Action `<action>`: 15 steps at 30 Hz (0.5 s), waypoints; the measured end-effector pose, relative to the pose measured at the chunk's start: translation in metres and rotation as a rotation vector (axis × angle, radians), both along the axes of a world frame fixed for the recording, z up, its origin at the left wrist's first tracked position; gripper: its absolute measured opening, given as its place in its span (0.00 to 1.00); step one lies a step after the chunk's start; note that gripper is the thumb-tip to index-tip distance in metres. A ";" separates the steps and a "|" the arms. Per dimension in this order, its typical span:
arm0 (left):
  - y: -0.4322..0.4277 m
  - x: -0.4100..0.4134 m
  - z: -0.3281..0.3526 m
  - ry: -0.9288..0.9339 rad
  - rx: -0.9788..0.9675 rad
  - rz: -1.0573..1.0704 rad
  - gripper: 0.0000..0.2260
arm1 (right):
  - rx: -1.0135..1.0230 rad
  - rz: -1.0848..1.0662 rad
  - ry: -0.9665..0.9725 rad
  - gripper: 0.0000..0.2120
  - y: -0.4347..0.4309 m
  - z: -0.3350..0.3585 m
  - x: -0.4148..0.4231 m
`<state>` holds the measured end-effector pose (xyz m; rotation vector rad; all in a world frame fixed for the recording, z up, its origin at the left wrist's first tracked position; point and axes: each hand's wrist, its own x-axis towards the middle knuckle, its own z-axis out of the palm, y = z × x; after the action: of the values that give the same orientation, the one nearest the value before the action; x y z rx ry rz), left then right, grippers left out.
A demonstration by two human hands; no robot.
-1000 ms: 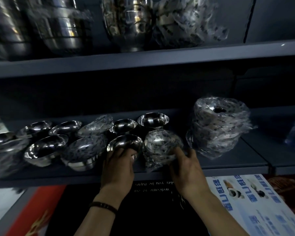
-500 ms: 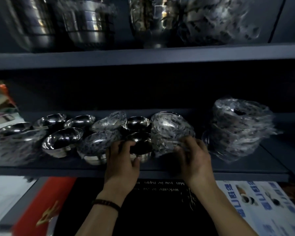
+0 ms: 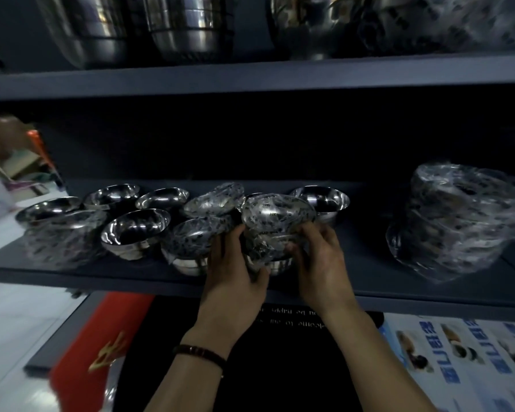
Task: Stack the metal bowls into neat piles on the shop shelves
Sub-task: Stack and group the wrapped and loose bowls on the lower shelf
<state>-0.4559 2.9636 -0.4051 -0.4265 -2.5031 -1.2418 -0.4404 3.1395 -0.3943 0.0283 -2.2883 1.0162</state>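
Several small metal bowls, some in printed plastic wrap, stand on the grey middle shelf (image 3: 131, 276). A plastic-wrapped bowl (image 3: 275, 214) sits on top of a bare bowl (image 3: 275, 264) at the shelf's front. My left hand (image 3: 235, 272) grips the left side of this pair. My right hand (image 3: 320, 263) holds the wrap and the right side. Just left stands another wrapped bowl (image 3: 195, 237), then a bare bowl (image 3: 136, 230). A bare bowl (image 3: 324, 200) stands behind the pair.
A tall plastic-wrapped pile of bowls (image 3: 458, 218) stands at the shelf's right. Big steel pots (image 3: 188, 25) fill the upper shelf (image 3: 250, 77). Below the shelf lie a black mat (image 3: 280, 352), a red mat (image 3: 101, 337) and a blue printed sheet (image 3: 458, 361).
My right hand has carried the wrapped bowl to the left and set it over the bare bowl that my left hand holds. The camera has swung left.
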 end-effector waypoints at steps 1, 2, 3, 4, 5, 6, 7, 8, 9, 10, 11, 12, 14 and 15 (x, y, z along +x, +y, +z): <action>0.000 -0.001 0.000 -0.013 0.009 -0.003 0.37 | 0.006 0.008 -0.008 0.12 -0.001 -0.003 -0.002; 0.000 0.000 0.001 -0.024 0.016 -0.010 0.38 | 0.019 0.020 -0.026 0.13 -0.001 -0.006 -0.004; 0.000 0.000 0.002 -0.034 0.024 -0.015 0.40 | 0.039 0.036 -0.053 0.14 -0.001 -0.009 -0.005; 0.000 0.000 0.004 -0.042 0.035 -0.021 0.40 | 0.058 0.050 -0.078 0.15 -0.002 -0.012 -0.006; 0.000 0.000 0.005 -0.041 0.043 -0.026 0.39 | 0.067 0.057 -0.097 0.15 -0.001 -0.013 -0.006; 0.000 -0.001 0.005 -0.025 0.036 -0.029 0.37 | 0.071 0.056 -0.115 0.15 -0.001 -0.013 -0.006; 0.000 -0.003 0.005 0.000 0.015 -0.030 0.33 | 0.075 0.051 -0.133 0.14 0.001 -0.013 -0.006; 0.001 -0.005 0.005 0.026 -0.014 -0.031 0.29 | 0.083 0.046 -0.155 0.13 0.003 -0.013 -0.006; 0.001 -0.007 0.003 0.048 -0.044 -0.033 0.24 | 0.094 0.041 -0.175 0.12 0.004 -0.013 -0.006; 0.002 -0.009 0.003 0.057 -0.075 -0.036 0.20 | 0.106 0.039 -0.189 0.11 0.006 -0.013 -0.007; 0.003 -0.010 0.002 0.049 -0.099 -0.038 0.17 | 0.113 0.038 -0.197 0.11 0.008 -0.013 -0.007; 0.004 -0.010 0.003 0.027 -0.112 -0.040 0.15 | 0.117 0.039 -0.201 0.10 0.008 -0.013 -0.007; 0.006 -0.011 0.003 -0.003 -0.125 -0.037 0.12 | 0.128 0.040 -0.213 0.11 0.008 -0.015 -0.007; 0.007 -0.012 0.003 -0.003 -0.132 -0.031 0.11 | 0.133 0.039 -0.222 0.12 0.008 -0.015 -0.007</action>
<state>-0.4676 2.9703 -0.4024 -0.4966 -2.5995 -1.0924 -0.4478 3.1474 -0.4097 0.0156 -2.5638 0.9241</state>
